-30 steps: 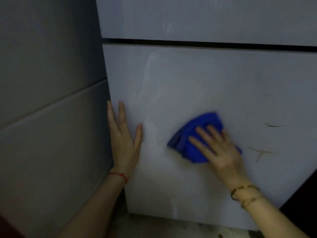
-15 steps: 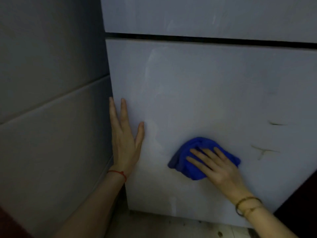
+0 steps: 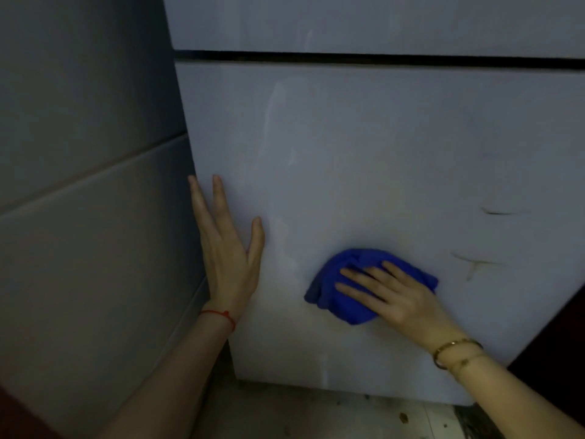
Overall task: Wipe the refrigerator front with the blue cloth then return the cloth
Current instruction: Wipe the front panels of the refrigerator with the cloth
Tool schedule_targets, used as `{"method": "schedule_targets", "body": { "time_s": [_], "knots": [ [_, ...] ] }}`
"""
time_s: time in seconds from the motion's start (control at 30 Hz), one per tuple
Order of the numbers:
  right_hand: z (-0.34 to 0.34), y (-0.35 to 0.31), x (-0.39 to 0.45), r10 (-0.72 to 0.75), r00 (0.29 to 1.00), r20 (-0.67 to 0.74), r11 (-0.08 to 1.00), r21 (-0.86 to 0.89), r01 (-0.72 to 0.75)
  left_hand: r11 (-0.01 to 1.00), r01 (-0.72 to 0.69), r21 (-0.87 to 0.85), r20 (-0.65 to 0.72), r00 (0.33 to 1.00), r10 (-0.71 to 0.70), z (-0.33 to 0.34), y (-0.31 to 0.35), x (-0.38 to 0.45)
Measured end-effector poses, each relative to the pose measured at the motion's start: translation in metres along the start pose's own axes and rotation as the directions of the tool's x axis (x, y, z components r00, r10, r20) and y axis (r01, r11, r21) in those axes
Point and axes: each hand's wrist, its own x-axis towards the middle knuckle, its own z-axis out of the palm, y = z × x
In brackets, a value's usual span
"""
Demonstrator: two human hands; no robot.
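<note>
The white refrigerator front [image 3: 380, 147] fills most of the view, with a dark horizontal gap between its upper and lower doors. A bunched blue cloth [image 3: 345, 296] is pressed flat against the lower door, low and near the middle. My right hand [image 3: 395, 296] lies on top of the cloth with fingers spread, pushing it onto the door. My left hand [image 3: 226, 251] rests flat and open against the door's left edge, holding nothing. A faint wet streak shows above the cloth.
A grey tiled wall [image 3: 88, 201] stands right beside the refrigerator on the left. Dark scratch marks [image 3: 474, 264] sit on the door to the right of the cloth. Speckled floor [image 3: 316, 413] shows under the door. A dark surface [image 3: 557, 337] borders the lower right.
My right hand has slid the blue cloth down the lower door, and the cloth has bunched up smaller. My left hand has stayed flat on the door's left edge.
</note>
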Motion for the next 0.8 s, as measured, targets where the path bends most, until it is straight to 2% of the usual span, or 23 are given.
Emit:
{"method": "schedule_targets", "body": {
  "time_s": [0.03, 0.1, 0.2, 0.23, 0.27, 0.33, 0.43, 0.47, 0.53, 0.6, 0.7, 0.73, 0.77, 0.8],
  "knots": [
    [-0.006, 0.009, -0.004, 0.032, 0.999, -0.008, 0.999, -0.013, -0.032, 1.000, -0.008, 0.020, -0.007, 1.000, 0.008, 0.001, 0.002, -0.001],
    [-0.024, 0.033, 0.008, 0.199, 0.971, -0.132, 0.979, -0.011, -0.202, 0.997, -0.016, 0.071, -0.030, 0.999, 0.018, 0.003, 0.006, -0.002],
    [-0.054, 0.067, 0.053, 0.505, 0.786, -0.356, 0.861, 0.151, -0.485, 0.983, -0.097, 0.156, -0.027, 0.994, 0.102, 0.015, 0.018, -0.004],
    [-0.059, 0.071, 0.065, 0.551, 0.734, -0.398, 0.832, 0.190, -0.522, 0.975, -0.151, 0.166, -0.009, 0.988, 0.155, 0.021, 0.024, -0.005],
    [-0.060, 0.071, 0.071, 0.570, 0.712, -0.410, 0.819, 0.210, -0.534, 0.969, -0.192, 0.157, 0.007, 0.981, 0.193, 0.027, 0.030, -0.006],
    [-0.050, 0.058, 0.063, 0.537, 0.759, -0.368, 0.843, 0.218, -0.491, 0.967, -0.220, 0.130, -0.001, 0.975, 0.222, 0.038, 0.042, -0.006],
    [-0.014, 0.016, 0.001, 0.443, 0.879, -0.177, 0.895, 0.148, -0.421, 0.965, -0.229, 0.129, -0.036, 0.971, 0.235, 0.049, 0.049, -0.005],
    [-0.004, 0.003, -0.026, 0.421, 0.900, -0.115, 0.906, 0.103, -0.411, 0.963, -0.235, 0.133, -0.050, 0.969, 0.244, 0.051, 0.048, -0.005],
    [0.000, -0.002, -0.070, 0.445, 0.894, -0.057, 0.895, 0.061, -0.442, 0.959, -0.241, 0.147, -0.065, 0.965, 0.253, 0.055, 0.046, -0.004],
    [-0.010, 0.018, -0.079, 0.557, 0.824, -0.101, 0.830, 0.082, -0.552, 0.956, -0.241, 0.170, -0.079, 0.963, 0.257, 0.060, 0.044, -0.003],
    [-0.038, 0.065, -0.027, 0.743, 0.610, -0.277, 0.669, 0.265, -0.695, 0.952, -0.235, 0.196, -0.105, 0.960, 0.259, 0.065, 0.044, -0.002],
    [-0.044, 0.075, -0.004, 0.760, 0.568, -0.315, 0.648, 0.307, -0.697, 0.951, -0.234, 0.203, -0.114, 0.959, 0.261, 0.067, 0.044, -0.001],
    [-0.047, 0.079, 0.014, 0.758, 0.557, -0.340, 0.650, 0.317, -0.691, 0.950, -0.232, 0.210, -0.119, 0.958, 0.260, 0.067, 0.044, -0.001],
    [-0.047, 0.076, 0.025, 0.736, 0.577, -0.353, 0.673, 0.301, -0.675, 0.949, -0.232, 0.213, -0.118, 0.958, 0.260, 0.067, 0.043, -0.001]
  ]
}}
